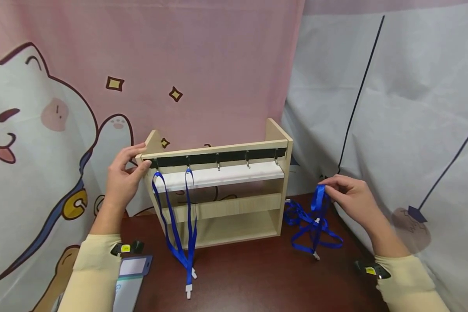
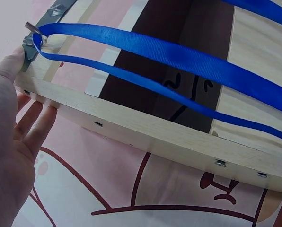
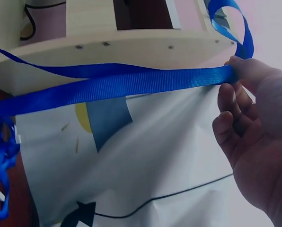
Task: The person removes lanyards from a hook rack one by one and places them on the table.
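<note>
Your left hand [image 1: 122,175] grips the top left corner of the wooden rack [image 1: 234,208], fingers [image 2: 34,125] laid along its outer side and thumb near the first hook; it holds the frame, not a strap. On that hook and the one beside it hangs a blue lanyard [image 1: 179,225], its two strands running down the front of the rack to a white clip lying on the tabletop [image 1: 249,277]. The three hooks [image 1: 247,164] farther right on the black rail stand bare.

Your right hand [image 1: 352,197] is just off the rack's right end, and it is the nearer hand to the loose lanyards [image 1: 312,225]. Its fingertips [image 3: 235,71] pinch one blue strap near its upper fold, lifting it clear of the tabletop. From that pinch the strap's long axis runs down and to your left, toward the heap lying just beside the rack's right foot. The bare hooks lie up and to the left of your right fingers, the last one nearest.

The strap is flat woven ribbon, bright blue, limp and tangled with the other loops, each ending in a small white clip.
</note>
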Tool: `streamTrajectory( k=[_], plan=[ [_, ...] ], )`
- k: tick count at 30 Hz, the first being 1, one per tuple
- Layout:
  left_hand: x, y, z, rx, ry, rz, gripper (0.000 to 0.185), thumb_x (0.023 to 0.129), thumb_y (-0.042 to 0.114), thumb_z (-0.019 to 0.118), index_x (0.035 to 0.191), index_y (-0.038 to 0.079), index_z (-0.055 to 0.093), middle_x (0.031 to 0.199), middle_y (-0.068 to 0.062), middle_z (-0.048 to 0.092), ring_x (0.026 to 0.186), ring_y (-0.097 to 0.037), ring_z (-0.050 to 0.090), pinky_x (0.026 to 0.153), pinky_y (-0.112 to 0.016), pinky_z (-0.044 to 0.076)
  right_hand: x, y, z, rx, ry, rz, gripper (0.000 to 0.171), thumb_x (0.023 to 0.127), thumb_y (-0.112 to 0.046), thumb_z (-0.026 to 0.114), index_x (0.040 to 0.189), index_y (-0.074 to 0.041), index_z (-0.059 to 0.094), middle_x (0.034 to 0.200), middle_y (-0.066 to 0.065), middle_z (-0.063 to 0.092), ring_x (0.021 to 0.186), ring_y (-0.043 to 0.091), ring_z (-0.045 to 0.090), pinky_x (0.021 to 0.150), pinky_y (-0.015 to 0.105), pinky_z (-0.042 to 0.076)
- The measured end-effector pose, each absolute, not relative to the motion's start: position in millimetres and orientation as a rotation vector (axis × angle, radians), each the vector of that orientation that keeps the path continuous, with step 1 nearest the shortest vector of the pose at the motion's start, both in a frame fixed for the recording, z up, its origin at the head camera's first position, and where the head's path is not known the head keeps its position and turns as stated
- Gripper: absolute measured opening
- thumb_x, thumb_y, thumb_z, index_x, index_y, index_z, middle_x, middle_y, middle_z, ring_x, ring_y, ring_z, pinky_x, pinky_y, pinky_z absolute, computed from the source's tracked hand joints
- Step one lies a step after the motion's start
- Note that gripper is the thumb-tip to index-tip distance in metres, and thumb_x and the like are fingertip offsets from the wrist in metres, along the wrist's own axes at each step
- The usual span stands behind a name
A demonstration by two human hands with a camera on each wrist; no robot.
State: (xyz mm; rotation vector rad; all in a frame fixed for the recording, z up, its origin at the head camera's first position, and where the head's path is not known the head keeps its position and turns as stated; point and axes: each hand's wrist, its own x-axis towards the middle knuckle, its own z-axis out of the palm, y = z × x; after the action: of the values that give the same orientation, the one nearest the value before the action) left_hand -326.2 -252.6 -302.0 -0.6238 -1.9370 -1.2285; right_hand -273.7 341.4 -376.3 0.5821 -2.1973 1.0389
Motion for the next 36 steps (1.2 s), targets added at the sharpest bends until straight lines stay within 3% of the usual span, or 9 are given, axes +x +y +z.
streamTrajectory(
  k=[5, 11, 19, 27, 36],
  plan=[
    [-326, -253, -303, -0.616, -1.946, -1.223, 0.033, 0.103, -0.004, 0.074, 0.135, -0.009, 0.070, 0.149, -0.022, 0.064, 0.114, -0.004, 0.058, 0.083, -0.009, 0.054, -272, 351, -370, 0.545, -2.239, 1.038, 0.021, 0.100, 0.010, 0.074, 0.111, -0.005, 0.084, 0.081, 0.008, 0.071, 0.067, 0.011, 0.057, 0.057, 0.019, 0.047],
    [-324, -252, -302, -0.610, -1.946, -1.226, 0.032, 0.103, -0.005, 0.073, 0.135, -0.009, 0.070, 0.149, -0.023, 0.064, 0.116, -0.004, 0.058, 0.084, -0.009, 0.054, -277, 353, -375, 0.511, -2.269, 1.008, 0.018, 0.102, 0.005, 0.076, 0.112, -0.008, 0.084, 0.090, 0.004, 0.077, 0.072, 0.010, 0.060, 0.062, 0.016, 0.050],
    [-325, -251, -301, -0.616, -1.940, -1.228, 0.032, 0.103, -0.006, 0.074, 0.135, -0.009, 0.070, 0.149, -0.023, 0.064, 0.115, -0.004, 0.058, 0.082, -0.009, 0.054, -289, 347, -400, 0.548, -2.315, 1.011, 0.015, 0.101, 0.002, 0.078, 0.107, -0.011, 0.084, 0.074, 0.001, 0.066, 0.063, 0.011, 0.056, 0.055, 0.021, 0.045],
    [-326, -252, -302, -0.604, -1.940, -1.235, 0.032, 0.103, -0.005, 0.073, 0.135, -0.009, 0.070, 0.149, -0.022, 0.064, 0.114, -0.004, 0.058, 0.081, -0.009, 0.054, -297, 339, -421, 0.516, -2.396, 1.005, 0.013, 0.103, -0.006, 0.079, 0.106, -0.017, 0.085, 0.068, -0.008, 0.062, 0.059, 0.010, 0.054, 0.053, 0.023, 0.044],
    [-326, -252, -302, -0.600, -1.956, -1.223, 0.033, 0.104, -0.003, 0.073, 0.136, -0.008, 0.070, 0.150, -0.023, 0.063, 0.116, -0.004, 0.058, 0.082, -0.010, 0.054, -303, 335, -448, 0.511, -2.485, 1.074, 0.011, 0.104, -0.010, 0.079, 0.106, -0.019, 0.084, 0.079, -0.001, 0.074, 0.059, 0.011, 0.058, 0.052, 0.027, 0.049]
  ],
)
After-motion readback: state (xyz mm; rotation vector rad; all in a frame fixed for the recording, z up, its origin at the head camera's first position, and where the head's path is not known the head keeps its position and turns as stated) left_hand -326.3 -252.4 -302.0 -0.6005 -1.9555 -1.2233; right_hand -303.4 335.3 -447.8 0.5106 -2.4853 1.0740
